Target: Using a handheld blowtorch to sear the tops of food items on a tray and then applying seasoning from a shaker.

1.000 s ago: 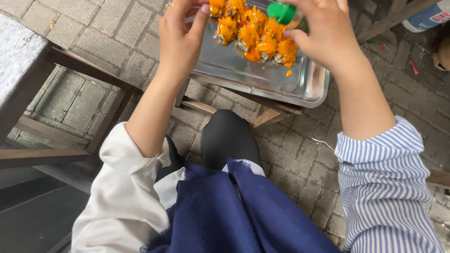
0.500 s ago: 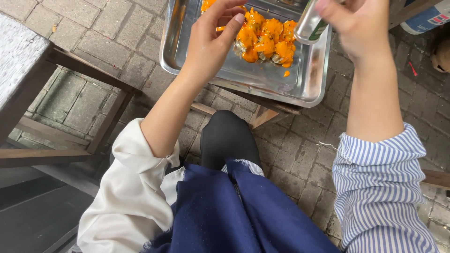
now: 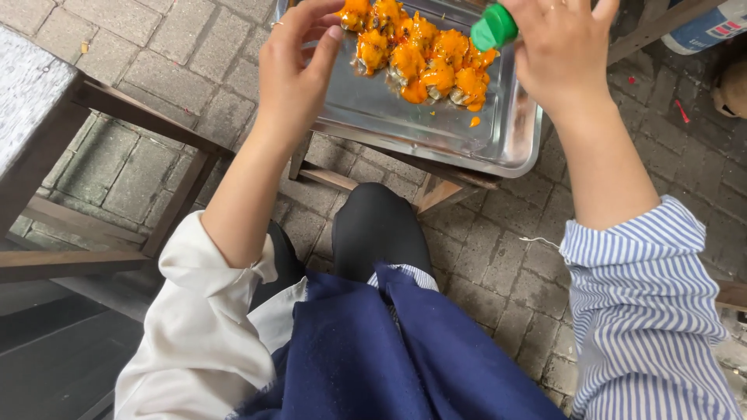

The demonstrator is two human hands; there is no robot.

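- A dark blue cloth apron [image 3: 389, 358] is lying over the lap nearest the camera, likely shielding the clothes from sauce; a black-clad knee [image 3: 379, 229] is showing above it.
- The left hand [image 3: 292, 74] is hovering at the near-left rim of the shallow rectangular steel tray [image 3: 506, 140], fingers [image 3: 331, 43] spread and loosely curled, holding nothing, thumb beside the food.
- The right hand [image 3: 564, 50] is wrapping around a green-capped squeeze bottle [image 3: 494, 27], nozzle tilting down over the food, probably for dispensing sauce.
- The orange-sauced food pieces [image 3: 420, 54] are sitting clustered in the tray's far part.
- The tray is resting on a low wooden stand [image 3: 436, 190] over grey paving.
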